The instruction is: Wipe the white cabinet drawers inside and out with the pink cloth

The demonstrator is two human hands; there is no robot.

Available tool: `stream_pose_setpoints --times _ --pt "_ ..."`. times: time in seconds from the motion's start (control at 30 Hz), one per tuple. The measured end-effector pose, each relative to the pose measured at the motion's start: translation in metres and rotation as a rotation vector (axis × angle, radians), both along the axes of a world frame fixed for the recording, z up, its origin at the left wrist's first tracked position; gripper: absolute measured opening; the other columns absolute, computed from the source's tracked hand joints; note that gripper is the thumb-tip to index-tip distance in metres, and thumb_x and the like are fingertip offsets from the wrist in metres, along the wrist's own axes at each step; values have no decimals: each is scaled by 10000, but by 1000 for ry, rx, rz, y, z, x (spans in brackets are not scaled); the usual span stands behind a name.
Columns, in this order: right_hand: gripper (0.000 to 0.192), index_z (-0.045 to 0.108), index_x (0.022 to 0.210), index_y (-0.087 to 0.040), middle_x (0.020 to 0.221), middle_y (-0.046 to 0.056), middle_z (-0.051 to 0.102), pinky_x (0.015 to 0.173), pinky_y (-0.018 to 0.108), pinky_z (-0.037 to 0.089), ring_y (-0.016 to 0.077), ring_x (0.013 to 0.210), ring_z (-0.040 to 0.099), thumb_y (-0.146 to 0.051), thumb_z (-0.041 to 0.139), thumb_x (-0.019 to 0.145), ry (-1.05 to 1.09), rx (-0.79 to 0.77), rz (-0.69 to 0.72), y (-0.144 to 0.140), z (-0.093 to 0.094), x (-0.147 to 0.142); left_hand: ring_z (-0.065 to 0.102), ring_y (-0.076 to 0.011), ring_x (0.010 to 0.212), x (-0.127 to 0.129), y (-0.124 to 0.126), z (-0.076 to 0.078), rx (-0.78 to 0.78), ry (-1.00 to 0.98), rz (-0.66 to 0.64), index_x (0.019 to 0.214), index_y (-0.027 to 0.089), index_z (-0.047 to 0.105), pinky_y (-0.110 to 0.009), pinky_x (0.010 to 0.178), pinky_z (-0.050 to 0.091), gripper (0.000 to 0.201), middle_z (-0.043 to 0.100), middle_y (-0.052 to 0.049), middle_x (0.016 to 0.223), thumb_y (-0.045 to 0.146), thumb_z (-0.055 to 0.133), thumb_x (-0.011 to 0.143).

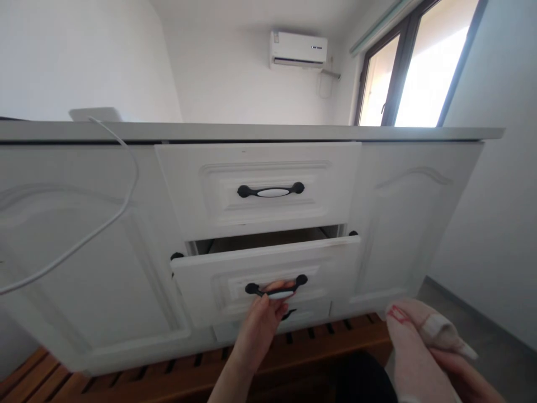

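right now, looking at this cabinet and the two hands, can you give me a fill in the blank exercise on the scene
1. The left hand grips the handle of the ____ drawer, which is pulled partly open.
2. The right hand holds a pale pink ____ with a red mark.
3. The top drawer is ____.
4. A white ____ hangs down the left cabinet door.

Missing words: middle; cloth; closed; cable

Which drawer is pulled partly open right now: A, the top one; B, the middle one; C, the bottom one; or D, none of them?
B: the middle drawer juts out with a dark gap above it, and the left hand grips its handle; the top drawer sits shut.
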State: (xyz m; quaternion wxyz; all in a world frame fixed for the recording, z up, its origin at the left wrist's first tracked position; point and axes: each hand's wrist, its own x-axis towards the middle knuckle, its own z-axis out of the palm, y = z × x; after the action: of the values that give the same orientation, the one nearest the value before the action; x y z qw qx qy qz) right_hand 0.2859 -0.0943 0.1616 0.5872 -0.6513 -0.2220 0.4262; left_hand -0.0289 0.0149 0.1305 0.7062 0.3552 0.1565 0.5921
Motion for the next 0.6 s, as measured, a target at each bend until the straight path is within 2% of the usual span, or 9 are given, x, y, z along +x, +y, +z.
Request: stream_pose_setpoints --times 0.03,0.1,0.17,0.23,0.3,0.37,0.47,0.53,0.6 --pt "510 816 987 -425 1117 123 774 653 464 648 412 1108 718 -647 785 529 43 5 29 3 13 -12 656 -244 1242 2 7 2 -16 9 25 1207 225 767 -293 938 501 352 753 -105 1326 456 710 946" --pt "603 809 1063 -397 1266 83 746 702 410 660 376 1193 694 -697 806 540 129 61 83 10 31 -33 654 -238 1226 4 22 6 -66 18 92 1162 207 773 -282 915 485 374 766 -99 1283 493 737 923" --pt "695 789 1150 -335 1331 69 723 817 372 661 348 1257 664 -665 865 543 156 135 127 19 39 -48 666 -238 1190 6 36 9 -146 15 170 1077 198 778 -283 888 471 390 790 -88 1186 516 809 855" --pt "716 768 1194 -282 1324 83 724 915 364 638 336 1280 647 -593 909 564 113 204 141 33 38 -56 682 -242 1155 7 46 12 -197 18 224 974 194 767 -294 886 459 394 804 -80 1084 518 876 777" --pt "662 747 1218 -264 1365 83 694 1034 398 583 328 1320 614 -555 892 641 -52 345 91 53 34 -60 680 -256 1165 8 50 14 -204 49 246 905 192 750 -310 908 449 417 809 -90 1043 545 895 737" --pt "535 737 1228 -258 1435 79 636 1180 462 456 313 1406 531 -533 809 774 -363 571 -39 81 32 -62 658 -272 1216 8 47 11 -193 99 259 935 196 761 -322 918 444 465 804 -111 1114 606 865 740" --pt "382 755 1193 -207 1435 130 593 1244 562 324 329 1449 455 -461 659 925 -862 845 -217 131 33 -73 666 -281 1194 7 27 -16 -210 165 249 1051 212 786 -329 887 453 547 780 -129 1217 666 823 750" --pt "387 757 1188 -163 1372 171 610 1199 611 356 357 1396 486 -435 592 966 -1016 916 -268 164 32 -89 709 -272 1073 3 6 -47 -276 211 213 1026 195 802 -337 879 463 581 802 -142 1129 689 834 721" --pt "428 733 1233 -138 1340 198 618 1161 649 374 383 1369 489 -431 547 984 -1050 910 -332 190 28 -112 732 -255 963 -4 -21 -80 -399 281 214 939 199 817 -331 842 473 588 822 -119 1004 702 880 639"
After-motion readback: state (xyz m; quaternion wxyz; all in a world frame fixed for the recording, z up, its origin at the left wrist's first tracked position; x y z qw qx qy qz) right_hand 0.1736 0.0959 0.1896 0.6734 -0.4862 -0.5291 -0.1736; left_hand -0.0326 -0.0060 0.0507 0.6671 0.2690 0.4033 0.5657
